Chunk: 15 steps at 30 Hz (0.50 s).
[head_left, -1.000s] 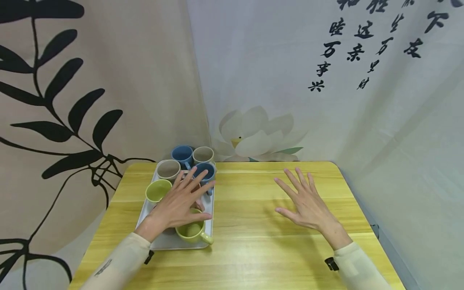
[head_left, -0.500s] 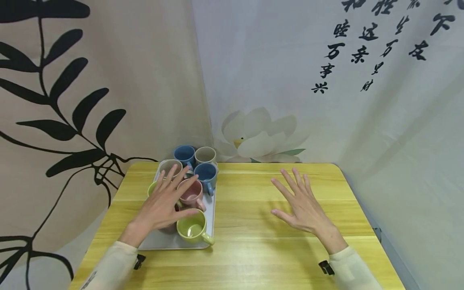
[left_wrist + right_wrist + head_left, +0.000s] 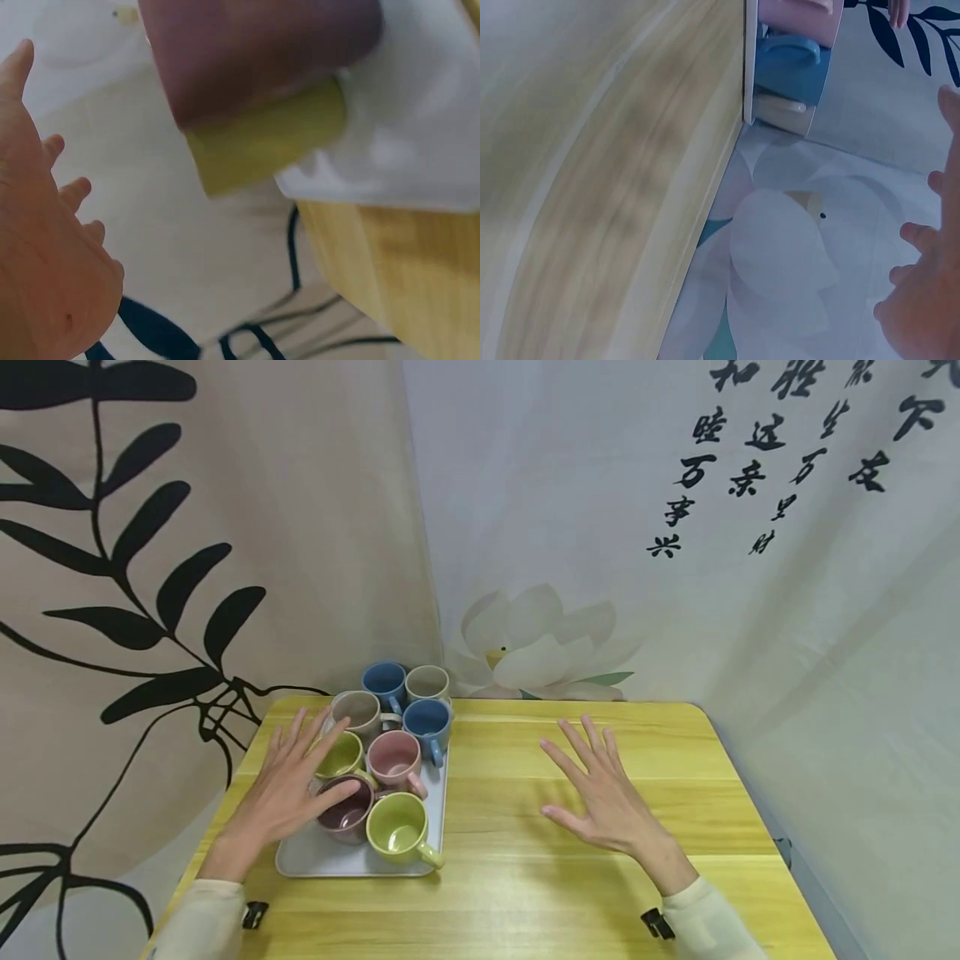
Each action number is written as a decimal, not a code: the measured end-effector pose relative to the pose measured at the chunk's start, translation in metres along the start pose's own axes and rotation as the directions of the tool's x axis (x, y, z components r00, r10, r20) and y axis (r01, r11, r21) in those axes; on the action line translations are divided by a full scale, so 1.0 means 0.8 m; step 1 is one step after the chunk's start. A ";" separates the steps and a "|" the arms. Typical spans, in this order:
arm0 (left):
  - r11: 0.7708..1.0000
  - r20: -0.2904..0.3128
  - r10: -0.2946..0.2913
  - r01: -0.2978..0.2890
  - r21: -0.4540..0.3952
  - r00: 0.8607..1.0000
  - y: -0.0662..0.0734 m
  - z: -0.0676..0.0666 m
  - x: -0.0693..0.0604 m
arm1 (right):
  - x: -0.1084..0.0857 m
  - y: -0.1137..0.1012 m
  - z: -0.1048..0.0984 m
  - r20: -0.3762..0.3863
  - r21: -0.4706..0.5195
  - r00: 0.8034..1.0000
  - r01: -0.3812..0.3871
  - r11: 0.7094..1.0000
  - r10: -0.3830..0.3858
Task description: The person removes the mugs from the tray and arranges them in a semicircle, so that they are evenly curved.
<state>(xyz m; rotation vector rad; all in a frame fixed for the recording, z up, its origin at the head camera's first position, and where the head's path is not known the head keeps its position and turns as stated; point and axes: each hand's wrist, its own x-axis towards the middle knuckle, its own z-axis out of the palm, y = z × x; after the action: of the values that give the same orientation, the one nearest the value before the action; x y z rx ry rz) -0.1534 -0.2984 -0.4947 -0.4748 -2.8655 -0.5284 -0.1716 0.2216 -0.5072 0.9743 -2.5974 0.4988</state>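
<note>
My left hand, fingers spread and holding nothing, hovers over the left side of a white tray. Its thumb partly covers a purple mug, and its fingers hide part of a yellow-green mug behind. Another yellow-green mug stands at the tray's front right, with a pink mug beyond it. Farther back are two blue mugs, one nearer and one farther, and two beige mugs, left and right. Above the table's right half, my right hand is spread too, touching nothing.
The tray sits on the left part of a yellow wooden table. A pale curtain with printed leaves, a flower and black characters hangs behind the table's far edge. In the right wrist view, mugs show along the tray's edge.
My left hand has moved left from over the middle of the tray, uncovering the pink and purple mugs. My right hand has shifted slightly left. The mugs stay in place on the tray.
</note>
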 end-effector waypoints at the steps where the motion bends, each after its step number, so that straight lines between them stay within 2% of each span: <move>1: 1.000 -0.009 -0.010 0.010 -0.004 1.000 -0.005 -0.002 -0.005 | 0.001 -0.002 0.002 0.002 0.006 1.000 0.005 1.000 -0.005; 7: 0.998 -0.059 -0.052 0.051 -0.029 0.997 -0.039 -0.008 -0.035 | 0.003 -0.014 0.013 0.019 0.042 1.000 0.016 0.999 -0.017; 15: 0.993 -0.045 -0.110 0.108 -0.039 0.993 -0.076 0.005 -0.067 | 0.010 -0.034 0.031 0.075 0.089 0.997 0.019 0.996 -0.026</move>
<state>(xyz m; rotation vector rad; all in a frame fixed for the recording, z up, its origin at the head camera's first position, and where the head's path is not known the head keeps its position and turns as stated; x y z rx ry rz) -0.1247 -0.3653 -0.5303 -0.3081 -2.8532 -0.6029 -0.1630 0.1876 -0.5203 1.0698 -2.6478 0.5863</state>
